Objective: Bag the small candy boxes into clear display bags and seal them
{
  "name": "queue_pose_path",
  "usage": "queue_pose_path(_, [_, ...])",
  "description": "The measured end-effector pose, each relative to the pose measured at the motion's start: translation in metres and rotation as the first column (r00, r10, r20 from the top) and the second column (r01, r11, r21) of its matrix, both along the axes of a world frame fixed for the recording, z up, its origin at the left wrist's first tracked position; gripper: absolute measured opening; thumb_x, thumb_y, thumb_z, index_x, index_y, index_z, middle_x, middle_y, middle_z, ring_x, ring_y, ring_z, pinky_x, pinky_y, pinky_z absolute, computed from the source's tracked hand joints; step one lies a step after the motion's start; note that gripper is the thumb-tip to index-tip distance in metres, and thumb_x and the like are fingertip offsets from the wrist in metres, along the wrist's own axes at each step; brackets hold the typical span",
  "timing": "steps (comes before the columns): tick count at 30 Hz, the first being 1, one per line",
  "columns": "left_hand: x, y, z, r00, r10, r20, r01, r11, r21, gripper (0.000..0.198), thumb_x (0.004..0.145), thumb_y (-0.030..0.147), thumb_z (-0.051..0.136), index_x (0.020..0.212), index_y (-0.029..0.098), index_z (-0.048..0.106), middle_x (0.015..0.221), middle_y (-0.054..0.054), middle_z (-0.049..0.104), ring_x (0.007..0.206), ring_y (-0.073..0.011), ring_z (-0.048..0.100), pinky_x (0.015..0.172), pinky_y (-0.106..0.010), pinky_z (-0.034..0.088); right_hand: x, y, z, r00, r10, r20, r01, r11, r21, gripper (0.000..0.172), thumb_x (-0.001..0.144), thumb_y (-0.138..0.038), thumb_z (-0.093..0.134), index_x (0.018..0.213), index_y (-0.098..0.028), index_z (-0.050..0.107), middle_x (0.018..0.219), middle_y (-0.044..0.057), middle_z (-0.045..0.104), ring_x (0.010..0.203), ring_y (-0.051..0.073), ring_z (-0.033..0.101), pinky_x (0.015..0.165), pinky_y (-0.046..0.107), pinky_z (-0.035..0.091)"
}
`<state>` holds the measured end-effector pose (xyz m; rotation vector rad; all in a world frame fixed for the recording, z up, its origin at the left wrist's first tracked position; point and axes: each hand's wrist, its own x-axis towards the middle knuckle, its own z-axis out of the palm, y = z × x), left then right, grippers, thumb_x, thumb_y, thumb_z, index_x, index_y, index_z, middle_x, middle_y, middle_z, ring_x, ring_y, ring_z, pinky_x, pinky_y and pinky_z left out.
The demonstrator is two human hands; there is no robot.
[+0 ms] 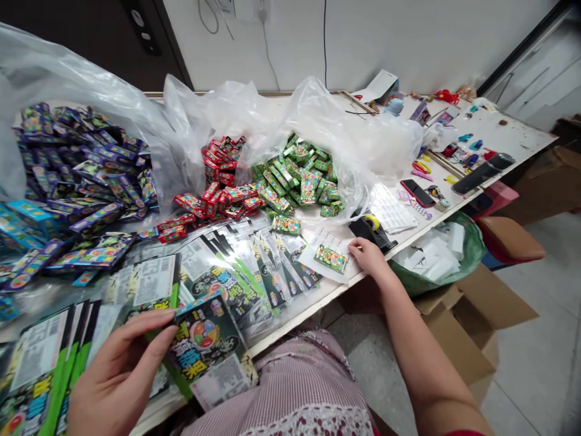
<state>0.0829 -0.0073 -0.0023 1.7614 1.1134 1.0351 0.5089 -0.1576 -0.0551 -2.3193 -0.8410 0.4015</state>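
Note:
My left hand (120,369) pinches the top left corner of a black printed packet (213,345) with a green edge and a colourful wheel, between thumb and fingers, over the table's front edge. My right hand (368,257) rests with curled, closed fingertips at the right edge of a white paper sheet (308,257); whether they grip anything is unclear. A small green printed box (331,258) lies on that sheet. Just beyond the right fingers stands a black tape dispenser (370,230) with a yellow core. Overlapping black-and-green packets (227,281) spread between the hands.
Clear plastic bags hold piles of purple boxes (95,163), red boxes (222,160) and green boxes (299,172) along the back. To the right are a label sheet (390,209), a phone (417,192) and a black bottle (483,174). A green sack (472,251) and open carton (472,321) stand below.

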Motion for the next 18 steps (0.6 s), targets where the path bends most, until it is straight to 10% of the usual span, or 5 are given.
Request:
queue_pose_path(4, [0.002, 0.004, 0.001, 0.999, -0.033, -0.008, 0.032, 0.999, -0.04, 0.01, 0.081, 0.03, 0.069, 0.092, 0.032, 0.068, 0.101, 0.006, 0.068, 0.097, -0.0212, 0.062, 0.089, -0.038, 0.055, -0.015, -0.002, 0.03, 0.996, 0.062, -0.065, -0.056, 0.994, 0.098, 0.014, 0.081, -0.032, 0.052, 0.076, -0.02, 0.054, 0.069, 0.001, 0.058, 0.067, 0.018, 0.054, 0.067, 0.032, 0.044])
queue_pose_path(7, [0.011, 0.002, 0.008, 0.993, -0.11, 0.049, 0.107, 0.992, 0.07, 0.007, 0.081, 0.027, 0.068, 0.086, 0.023, 0.065, 0.091, 0.001, 0.067, 0.089, -0.0184, 0.063, 0.082, -0.031, 0.054, -0.062, 0.023, 0.066, 0.923, 0.335, -0.19, -0.291, 0.929, 0.227, 0.022, 0.083, -0.041, 0.056, 0.082, -0.02, 0.057, 0.075, 0.001, 0.06, 0.071, 0.017, 0.057, 0.068, 0.03, 0.046])
queue_pose_path(10, [0.019, -0.001, 0.013, 0.981, -0.178, 0.076, 0.17, 0.981, 0.098, 0.003, 0.084, 0.021, 0.064, 0.086, 0.02, 0.062, 0.085, -0.001, 0.064, 0.084, -0.0161, 0.061, 0.077, -0.027, 0.051, -0.127, 0.063, 0.104, 0.593, 0.752, -0.287, -0.634, 0.656, 0.409, 0.016, 0.088, -0.034, 0.058, 0.085, -0.019, 0.059, 0.081, 0.002, 0.062, 0.075, 0.015, 0.057, 0.07, 0.027, 0.045])
queue_pose_path(13, [0.02, -0.005, 0.014, 0.971, -0.201, 0.129, 0.191, 0.978, 0.083, 0.003, 0.086, 0.017, 0.061, 0.088, 0.02, 0.06, 0.084, -0.002, 0.061, 0.082, -0.0152, 0.059, 0.075, -0.027, 0.048, -0.182, 0.103, 0.129, 0.336, 0.914, -0.226, -0.807, 0.403, 0.43, 0.01, 0.089, -0.026, 0.057, 0.084, -0.018, 0.059, 0.08, 0.001, 0.063, 0.074, 0.013, 0.056, 0.071, 0.026, 0.044])
queue_pose_path(18, [0.012, -0.009, 0.011, 0.959, -0.201, 0.2, 0.196, 0.98, 0.045, 0.006, 0.087, 0.015, 0.057, 0.089, 0.02, 0.059, 0.086, -0.002, 0.06, 0.085, -0.0155, 0.058, 0.077, -0.028, 0.046, -0.217, 0.146, 0.132, 0.201, 0.958, -0.205, -0.939, 0.248, 0.237, 0.007, 0.087, -0.019, 0.056, 0.081, -0.018, 0.058, 0.076, 0.0, 0.061, 0.07, 0.013, 0.055, 0.066, 0.026, 0.042])
